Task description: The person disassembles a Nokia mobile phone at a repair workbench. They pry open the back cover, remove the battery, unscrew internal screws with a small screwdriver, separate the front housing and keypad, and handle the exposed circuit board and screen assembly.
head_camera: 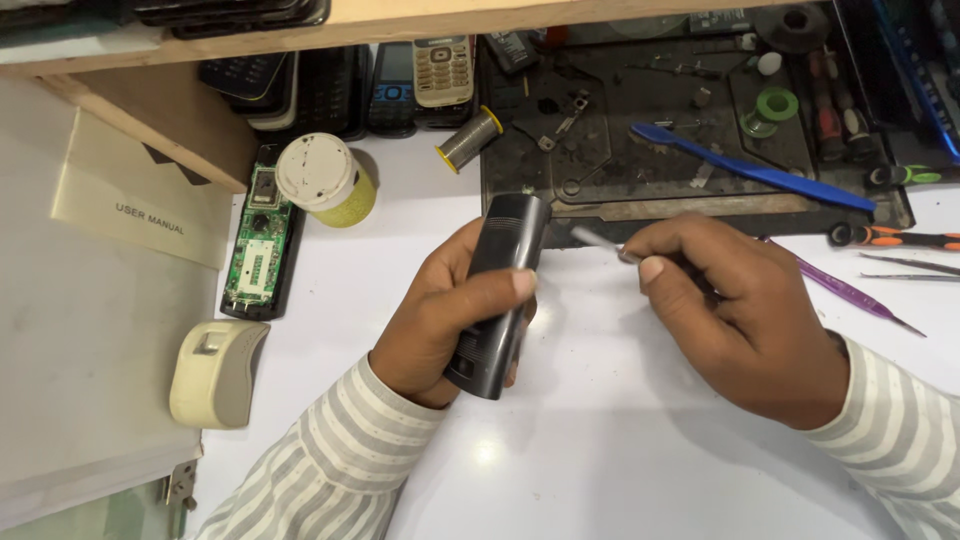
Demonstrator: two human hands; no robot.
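Over the white tabletop (600, 440): both your hands work close together, just in front of the dark work mat (650, 190).
Left hand (440, 320): your grip is wrapped around a black cylindrical device (500, 290), thumb lying across its front; it tilts with the rounded top end pointing away from you, toward the mat.
Right hand (740, 310): your fingers are pinched tight on a thin metal tool (598, 240); its tip points at the top end of the black device and sits just beside it. Whether it touches cannot be told.
Left side of the tabletop: an open handset with a green circuit board (257, 255), a yellow cup with a white lid (325, 180), a beige casing (215, 372) and a booklet (135, 190).
On the mat: a blue pry tool (750, 170), a solder spool (470, 138) at its edge, a green tape roll (775, 105).
Right of your hand: a purple pry stick (845, 290) and an orange-handled screwdriver (895, 237).
Back edge: a row of old keypad phones (440, 70) under the wooden shelf (400, 25).
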